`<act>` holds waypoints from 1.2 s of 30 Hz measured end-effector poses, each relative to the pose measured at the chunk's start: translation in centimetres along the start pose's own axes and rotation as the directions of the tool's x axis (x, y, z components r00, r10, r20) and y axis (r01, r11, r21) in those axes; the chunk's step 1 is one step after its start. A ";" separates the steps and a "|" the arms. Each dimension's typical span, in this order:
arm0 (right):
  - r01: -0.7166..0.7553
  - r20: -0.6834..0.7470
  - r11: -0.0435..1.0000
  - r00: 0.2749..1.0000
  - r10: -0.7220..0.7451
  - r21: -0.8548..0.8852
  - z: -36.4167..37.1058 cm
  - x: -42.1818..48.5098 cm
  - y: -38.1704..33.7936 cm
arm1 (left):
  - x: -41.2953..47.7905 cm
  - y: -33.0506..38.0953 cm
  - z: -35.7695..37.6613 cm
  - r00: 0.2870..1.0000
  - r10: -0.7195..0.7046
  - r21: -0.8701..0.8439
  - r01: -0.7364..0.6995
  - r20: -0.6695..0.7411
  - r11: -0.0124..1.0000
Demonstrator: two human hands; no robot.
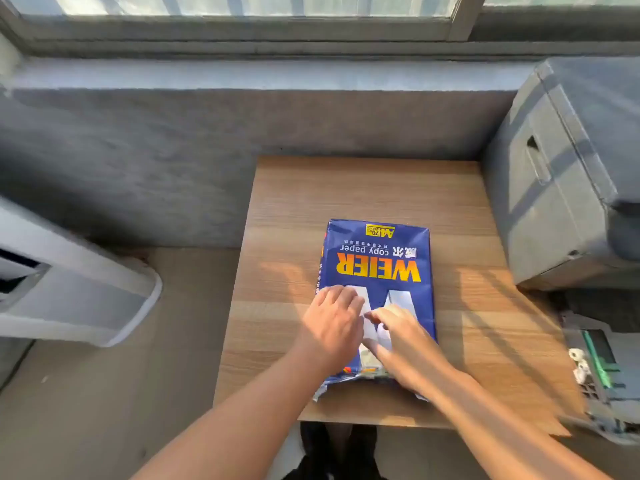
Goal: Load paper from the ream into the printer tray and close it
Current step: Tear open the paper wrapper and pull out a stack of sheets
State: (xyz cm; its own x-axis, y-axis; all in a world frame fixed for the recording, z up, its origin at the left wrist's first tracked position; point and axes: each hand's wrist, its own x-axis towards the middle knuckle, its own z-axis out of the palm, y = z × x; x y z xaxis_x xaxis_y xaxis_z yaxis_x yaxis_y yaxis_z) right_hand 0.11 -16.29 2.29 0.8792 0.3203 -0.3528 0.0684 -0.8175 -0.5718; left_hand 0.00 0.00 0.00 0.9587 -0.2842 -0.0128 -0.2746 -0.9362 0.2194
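A blue ream of copy paper point(377, 258) with orange lettering lies flat on the wooden table point(346, 195), its torn wrapper end toward me. My left hand point(332, 327) rests palm down on the near left part of the ream, fingers spread. My right hand point(401, 341) lies on the near right part, fingers touching the wrapper next to the left hand. Neither hand grips anything. The grey printer point(568, 168) stands at the table's right edge. Its pulled-out tray point(602, 375) shows below it at the right, with green guides inside.
A grey wall and a window sill point(242, 74) run behind the table. A white appliance point(69, 282) stands on the floor at the left. My dark shoes point(336, 452) show under the table's near edge.
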 end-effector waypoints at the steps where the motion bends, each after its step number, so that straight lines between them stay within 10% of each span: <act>1: -0.002 0.055 0.997 0.998 0.006 -0.076 1.2 0.1 0.6 | 0.0 -0.3 0.8 0.999 0.032 -0.005 -0.032 0.029 0.999; 14: -0.006 -0.095 0.968 0.995 -0.019 -0.249 6.1 0.4 4.6 | -3.7 -1.0 4.8 0.969 0.103 -0.013 -0.102 0.226 0.995; 26: 0.452 0.002 0.759 0.860 -0.511 -0.468 6.5 -8.6 3.2 | -3.5 -1.5 5.4 0.955 0.077 0.022 -0.087 0.286 0.996; 33: 0.331 0.007 0.852 0.933 -0.359 -0.405 10.4 -10.7 4.5 | -4.5 -0.9 4.5 0.962 0.059 0.024 -0.068 0.266 0.997; 36: 0.237 -0.089 0.964 0.965 -0.249 -0.124 9.6 -11.6 3.7 | -4.9 -0.5 4.2 0.977 0.032 -0.007 -0.031 0.211 0.999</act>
State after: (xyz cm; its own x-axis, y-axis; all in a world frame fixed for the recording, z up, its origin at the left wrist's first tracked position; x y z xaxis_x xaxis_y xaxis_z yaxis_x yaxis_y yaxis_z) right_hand -14.38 -18.43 -2.85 0.8727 0.4699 -0.1326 0.3326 -0.7710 -0.5431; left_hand -4.85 0.97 -4.14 0.9122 -0.3512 -0.2113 -0.3038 -0.9255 0.2263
